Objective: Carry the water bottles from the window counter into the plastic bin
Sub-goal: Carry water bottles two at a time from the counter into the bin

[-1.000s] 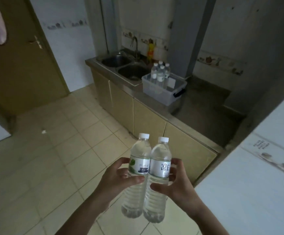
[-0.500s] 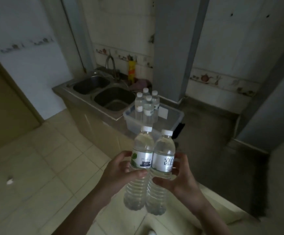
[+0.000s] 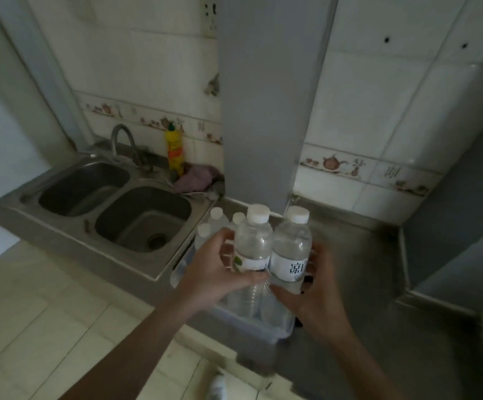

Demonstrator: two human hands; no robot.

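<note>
Over the steel table (image 3: 358, 255), right of the double sink (image 3: 136, 220), two water bottles are held upright side by side, touching each other. Left hand (image 3: 214, 275) wraps the left bottle (image 3: 253, 243) at label height, fingers curled around its far side, thumb across the front. Right hand (image 3: 315, 295) grips the right bottle (image 3: 290, 249) the same way, thumb pointing in toward the front of the label, fingers behind. Both bottles clear, white caps, white labels; right label has dark characters, left label has a green mark.

Plastic bin (image 3: 243, 321) sits on the table directly under the held bottles, clear walls, mostly hidden by hands and bottles. Cannot tell whether the bottle bases are inside the bin or just above its rim. Three more capped bottles (image 3: 215, 217) stand upright in the bin's far left part, just behind the left hand.

Behind the sink: curved faucet (image 3: 122, 140), yellow bottle (image 3: 175, 151) upright at the wall, purple cloth (image 3: 197, 177) bunched beside it. Grey column (image 3: 263, 96) rises behind the bin. Tiled floor (image 3: 32, 327) lower left.
</note>
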